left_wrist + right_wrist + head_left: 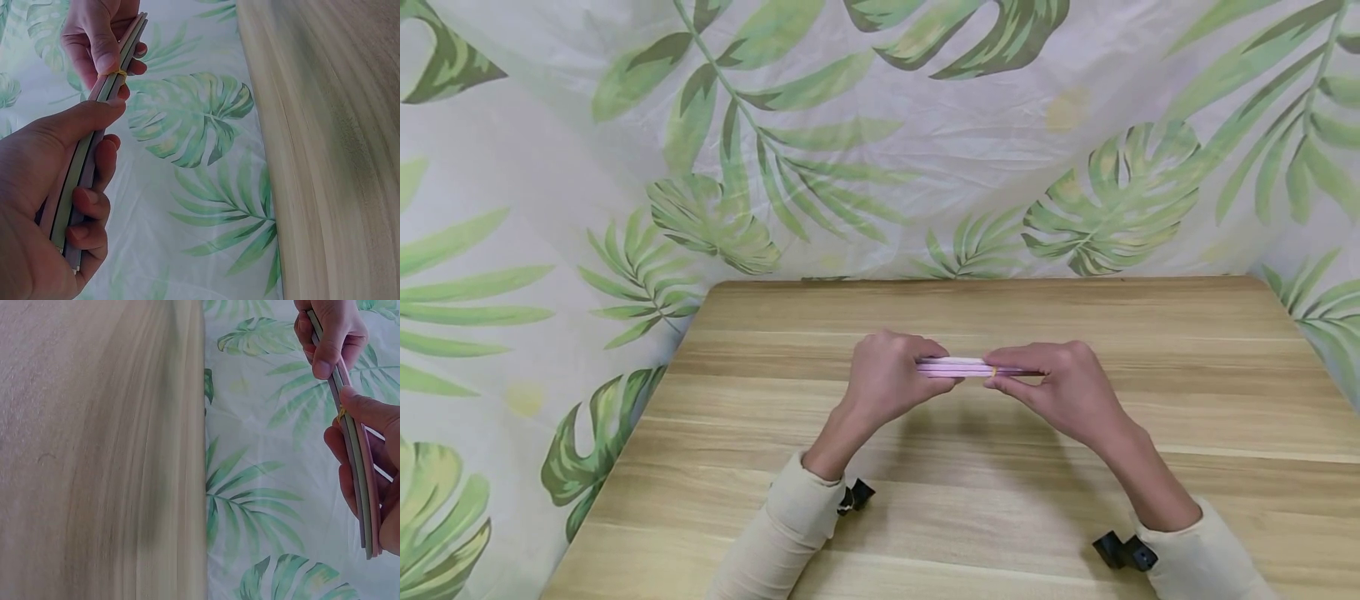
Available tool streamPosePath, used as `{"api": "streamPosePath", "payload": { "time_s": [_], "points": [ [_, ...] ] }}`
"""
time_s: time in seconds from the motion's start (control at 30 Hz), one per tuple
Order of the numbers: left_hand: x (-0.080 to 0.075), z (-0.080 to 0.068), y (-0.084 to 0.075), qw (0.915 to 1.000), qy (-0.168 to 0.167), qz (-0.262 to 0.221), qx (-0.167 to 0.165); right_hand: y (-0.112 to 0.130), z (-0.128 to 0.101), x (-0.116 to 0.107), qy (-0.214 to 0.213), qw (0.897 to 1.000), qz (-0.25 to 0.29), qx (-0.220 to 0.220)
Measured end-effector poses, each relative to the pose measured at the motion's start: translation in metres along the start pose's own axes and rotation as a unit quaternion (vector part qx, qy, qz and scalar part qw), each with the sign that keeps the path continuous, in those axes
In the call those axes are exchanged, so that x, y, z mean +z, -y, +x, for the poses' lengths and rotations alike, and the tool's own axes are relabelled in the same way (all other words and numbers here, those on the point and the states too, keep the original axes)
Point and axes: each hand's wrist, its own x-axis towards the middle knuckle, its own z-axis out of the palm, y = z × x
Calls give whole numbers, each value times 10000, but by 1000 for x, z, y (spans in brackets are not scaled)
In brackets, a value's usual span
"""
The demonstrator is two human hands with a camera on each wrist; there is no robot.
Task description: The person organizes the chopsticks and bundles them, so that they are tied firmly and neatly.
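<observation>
Both hands hold one bundle of slim, straight sticks in pastel pink, green and purple. The left hand grips one end, its thumb along the top and fingers curled underneath, as the left wrist view shows. Toward the other end, the right hand pinches the bundle between thumb and fingers. A thin yellow band circles the sticks right at the right thumb and fingertips. The bundle lies level in the head view, held above the table, with a short stretch bare between the hands. Parts of both ends are hidden by the hands.
A wood-grain table with rounded far corners lies below the hands. Behind and beside it hangs a white cloth printed with green leaves. A small black device sits at the right wrist, another at the left.
</observation>
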Motion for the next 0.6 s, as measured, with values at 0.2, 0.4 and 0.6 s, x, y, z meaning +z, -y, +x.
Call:
{"api": "streamPosePath", "payload": {
  "time_s": [0.2, 0.4, 0.6],
  "points": [
    [2, -1, -1, 9999, 13, 100, 24, 2, 0, 4, 151, 9999, 74, 39],
    [4, 0, -3, 9999, 153, 14, 8, 5, 1, 4, 476, 9987, 110, 111],
    [6, 1, -4, 9997, 237, -41, -12, 4, 0, -4, 596, 9980, 51, 199]
  ]
}}
